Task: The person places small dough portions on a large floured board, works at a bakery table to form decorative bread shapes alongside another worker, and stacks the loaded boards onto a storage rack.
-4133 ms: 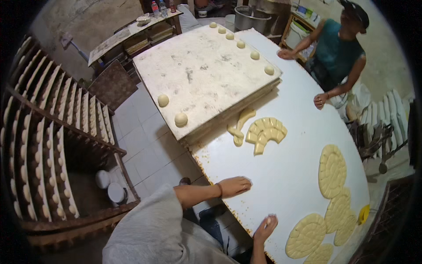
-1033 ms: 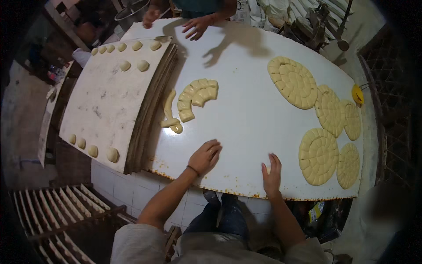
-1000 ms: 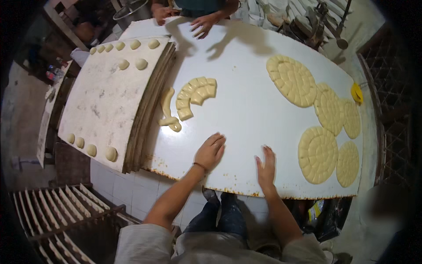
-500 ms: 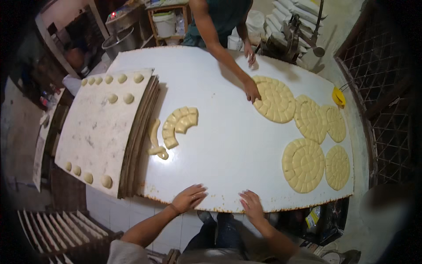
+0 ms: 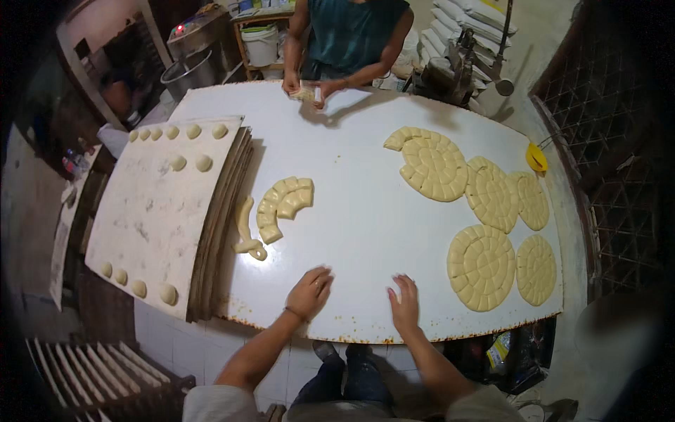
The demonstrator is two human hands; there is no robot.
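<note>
My left hand (image 5: 309,294) rests palm down on the white worktop (image 5: 358,232), fingers slightly bent and apart. Just right of it, my right hand (image 5: 403,299) is also palm down with fingers spread and thumb out; anything under either palm is hidden. Above my hands lie a curved band of segmented yellow dough (image 5: 285,197) and a twisted dough strip (image 5: 245,228). To the right are several flat dough rounds scored into segments, the nearest (image 5: 480,267) beside my right hand; the upper left one (image 5: 432,162) has a loose end jutting out.
A stack of floury boards (image 5: 158,218) with dough balls fills the left side. A co-worker (image 5: 351,39) across the worktop holds a small pale piece (image 5: 304,93). A yellow implement (image 5: 536,156) lies near the right edge, a rack (image 5: 98,373) stands lower left.
The co-worker's arm has drawn back from the upper round, now holding a pale piece; that round's edge sticks out. My hands have shifted slightly up the worktop since half a second ago.
</note>
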